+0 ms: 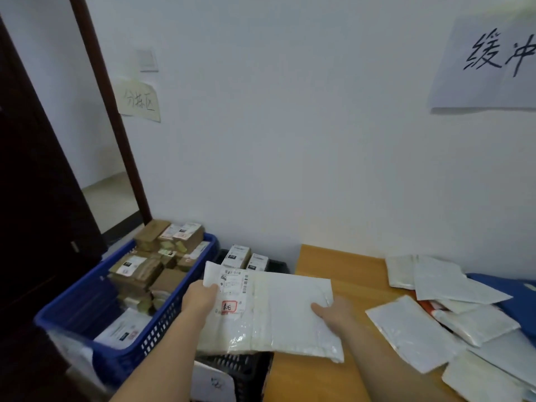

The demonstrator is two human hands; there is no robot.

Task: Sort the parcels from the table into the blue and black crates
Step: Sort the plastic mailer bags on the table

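Note:
I hold a large white bubble-mailer parcel (290, 311) in both hands, over the black crate (246, 369) and the table's left edge. A shipping label with a red stamp faces up on its left part. My left hand (200, 298) grips the parcel's left edge beside the label. My right hand (333, 313) holds its right edge, thumb on top. The blue crate (150, 340) stands to the left, filled with brown cardboard boxes and a few white parcels. Two small white boxes (246, 258) stand at the far end of the black crate. Several white mailers (414, 332) lie on the wooden table (342, 268) at the right.
A white wall runs behind the table and crates, with paper signs on it. A dark door and doorway stand at the far left. A blue item (519, 303) lies at the table's right edge under the mailers. A white card (214, 384) leans at the black crate's near end.

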